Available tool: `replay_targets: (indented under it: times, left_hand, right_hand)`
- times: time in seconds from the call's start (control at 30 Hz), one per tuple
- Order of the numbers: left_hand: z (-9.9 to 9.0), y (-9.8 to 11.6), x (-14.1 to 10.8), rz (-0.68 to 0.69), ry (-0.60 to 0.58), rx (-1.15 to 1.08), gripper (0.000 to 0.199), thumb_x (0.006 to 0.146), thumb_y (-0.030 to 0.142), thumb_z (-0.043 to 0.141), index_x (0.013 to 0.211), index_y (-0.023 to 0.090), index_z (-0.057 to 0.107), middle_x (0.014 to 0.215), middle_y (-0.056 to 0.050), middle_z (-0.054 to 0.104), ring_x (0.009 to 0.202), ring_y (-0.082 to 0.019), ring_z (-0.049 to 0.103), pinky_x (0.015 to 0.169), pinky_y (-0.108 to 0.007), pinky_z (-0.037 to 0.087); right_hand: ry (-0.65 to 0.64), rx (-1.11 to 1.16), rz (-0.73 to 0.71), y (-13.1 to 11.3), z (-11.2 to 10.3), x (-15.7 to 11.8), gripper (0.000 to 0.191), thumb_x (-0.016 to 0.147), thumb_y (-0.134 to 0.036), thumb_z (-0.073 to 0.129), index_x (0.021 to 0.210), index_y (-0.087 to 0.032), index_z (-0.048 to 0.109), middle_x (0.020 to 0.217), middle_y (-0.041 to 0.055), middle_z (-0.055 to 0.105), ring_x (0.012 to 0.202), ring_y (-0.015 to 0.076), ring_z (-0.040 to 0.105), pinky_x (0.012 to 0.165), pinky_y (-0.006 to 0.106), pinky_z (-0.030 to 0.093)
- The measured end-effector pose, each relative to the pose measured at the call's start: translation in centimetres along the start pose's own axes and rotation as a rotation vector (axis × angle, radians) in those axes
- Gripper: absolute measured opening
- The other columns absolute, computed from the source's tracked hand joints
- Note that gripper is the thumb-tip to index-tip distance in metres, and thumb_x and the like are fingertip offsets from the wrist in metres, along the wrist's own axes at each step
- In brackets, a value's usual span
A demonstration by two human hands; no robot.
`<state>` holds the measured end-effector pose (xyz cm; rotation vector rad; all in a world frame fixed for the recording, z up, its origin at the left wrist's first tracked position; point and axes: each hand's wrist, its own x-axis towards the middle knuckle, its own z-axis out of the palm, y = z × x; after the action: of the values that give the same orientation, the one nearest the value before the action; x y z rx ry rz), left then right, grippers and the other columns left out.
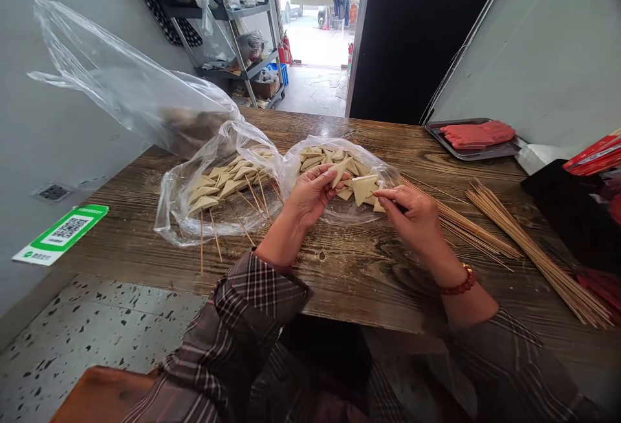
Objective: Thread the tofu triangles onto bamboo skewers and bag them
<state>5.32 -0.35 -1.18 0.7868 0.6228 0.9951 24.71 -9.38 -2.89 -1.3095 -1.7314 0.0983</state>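
Note:
My left hand (314, 198) pinches a pale triangular piece (341, 171) above the right-hand plastic bag (334, 217). More such triangles (365, 188) lie in that bag. My right hand (408, 211), with a red bead bracelet at its wrist, is closed at the bag's right edge, its fingertips on what looks like a thin stick's end; most of the stick is hidden. Left of my hands, another open clear bag (171, 222) holds skewered triangles (228, 180), with several sticks (202, 242) pointing toward me.
Two bundles of thin wooden sticks (460, 226) (538, 255) lie at the right. Behind them are a black tray (468, 153) with red packets and a black box (553, 200). A green code card (63, 234) is at the left edge; a shelf cart (247, 74) stands beyond the table (310, 281).

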Motion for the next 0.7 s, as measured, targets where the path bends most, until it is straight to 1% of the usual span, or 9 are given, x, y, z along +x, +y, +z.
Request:
replay_targets:
  times: [0.23, 0.53, 0.7]
  left_hand:
    - [0.08, -0.19, -0.02, 0.03, -0.013, 0.042, 0.011, 0.081, 0.016, 0.071, 0.088, 0.012, 0.065, 0.078, -0.005, 0.073, 0.059, -0.006, 0.06, 0.054, -0.016, 0.042]
    - [0.17, -0.09, -0.09, 0.048, -0.005, 0.06, 0.01, 0.08, 0.017, 0.071, 0.087, 0.012, 0.064, 0.076, -0.005, 0.072, 0.058, -0.006, 0.06, 0.049, -0.015, 0.038]
    - [0.06, -0.22, 0.01, 0.07, -0.034, 0.071, 0.02, 0.075, 0.022, 0.077, 0.087, 0.012, 0.064, 0.077, -0.005, 0.072, 0.058, -0.006, 0.06, 0.048, -0.015, 0.037]
  right_hand:
    - [-0.007, -0.014, 0.008, 0.03, -0.04, -0.09, 0.018, 0.094, -0.027, 0.058, 0.098, -0.025, 0.075, 0.089, 0.0048, 0.075, 0.082, 0.0194, 0.07, 0.074, 0.033, 0.054]
    - [-0.002, -0.028, -0.004, 0.24, 0.01, -0.13, 0.018, 0.094, -0.026, 0.058, 0.098, -0.024, 0.075, 0.089, 0.005, 0.075, 0.081, 0.0194, 0.069, 0.074, 0.033, 0.054]
    - [0.004, -0.036, -0.015, 0.19, 0.01, -0.1, 0.018, 0.094, -0.026, 0.058, 0.098, -0.024, 0.075, 0.088, 0.0051, 0.075, 0.081, 0.0194, 0.069, 0.073, 0.033, 0.054]
